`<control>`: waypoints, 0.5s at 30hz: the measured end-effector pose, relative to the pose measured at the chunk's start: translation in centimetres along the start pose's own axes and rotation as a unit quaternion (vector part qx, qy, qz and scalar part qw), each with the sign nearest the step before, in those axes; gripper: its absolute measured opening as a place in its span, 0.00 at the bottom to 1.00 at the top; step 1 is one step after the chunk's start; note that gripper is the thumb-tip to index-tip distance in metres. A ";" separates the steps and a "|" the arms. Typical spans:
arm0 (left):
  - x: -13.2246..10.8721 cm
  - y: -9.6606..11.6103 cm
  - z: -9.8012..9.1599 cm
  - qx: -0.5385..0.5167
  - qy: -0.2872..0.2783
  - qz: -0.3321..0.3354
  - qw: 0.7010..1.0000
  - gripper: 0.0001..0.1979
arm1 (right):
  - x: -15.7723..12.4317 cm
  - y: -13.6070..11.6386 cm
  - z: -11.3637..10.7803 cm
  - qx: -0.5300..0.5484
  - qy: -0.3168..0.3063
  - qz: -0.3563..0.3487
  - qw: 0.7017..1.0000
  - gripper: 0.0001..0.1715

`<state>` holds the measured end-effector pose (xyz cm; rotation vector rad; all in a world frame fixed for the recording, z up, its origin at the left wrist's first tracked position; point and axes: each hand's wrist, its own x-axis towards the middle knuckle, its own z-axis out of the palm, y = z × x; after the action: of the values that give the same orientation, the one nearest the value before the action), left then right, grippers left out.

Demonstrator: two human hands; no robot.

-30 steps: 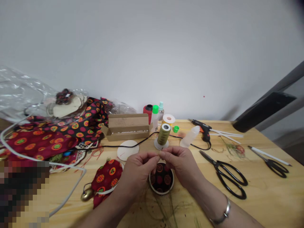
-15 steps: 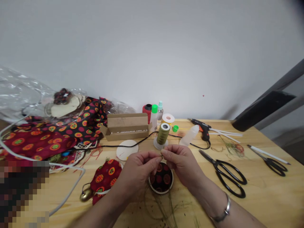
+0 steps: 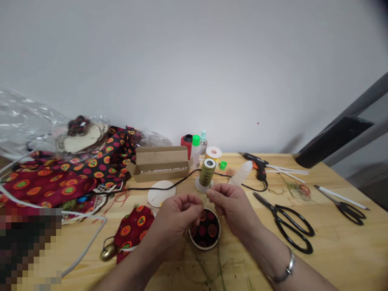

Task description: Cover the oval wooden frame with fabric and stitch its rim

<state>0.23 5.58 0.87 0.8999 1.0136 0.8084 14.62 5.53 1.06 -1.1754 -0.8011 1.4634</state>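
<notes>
My left hand and my right hand face each other, each pinching the same thin olive-green thread. A short stretch of it shows between the fingertips. Just beneath them lies a round piece covered in dark patterned fabric with a pale rim. Behind the hands an olive thread spool stands upright. Left of my left hand is a red flowered fabric piece, with a brass bell at its edge. Loose green threads trail over the table below.
Large black scissors, smaller scissors and a glue gun lie to the right. At the back stand an open cardboard box, a green-capped bottle and a translucent bottle. Patterned cloth is heaped left.
My fingertips have drawn slightly apart, so more of the thread shows between them. The whole view has shifted a little.
</notes>
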 end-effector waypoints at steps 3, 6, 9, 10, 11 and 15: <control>-0.1 0.1 0.0 -0.009 -0.008 -0.003 1.000 0.05 | -0.1 -0.1 0.1 -0.010 0.002 0.001 1.000 0.12; -0.2 0.1 0.0 -0.017 -0.014 0.002 1.000 0.05 | -0.2 -0.2 0.1 -0.022 0.002 0.001 1.000 0.11; -0.2 0.1 -0.1 -0.018 -0.012 0.004 1.000 0.05 | -0.2 -0.3 0.1 -0.030 0.003 0.001 1.000 0.11; -0.2 0.1 -0.1 -0.016 -0.011 0.006 1.000 0.05 | -0.3 -0.3 0.2 -0.030 0.004 0.002 1.000 0.10; -0.2 0.1 -0.1 -0.013 -0.009 0.007 1.000 0.05 | -0.3 -0.3 0.2 -0.031 0.005 0.003 1.000 0.10; -0.2 0.1 -0.1 0.020 0.002 0.011 1.000 0.04 | -0.3 -0.4 0.3 -0.028 0.010 0.003 1.000 0.10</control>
<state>0.03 5.46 1.02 0.9453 1.0286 0.8122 14.49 5.33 1.59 -1.2335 -0.8304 1.4398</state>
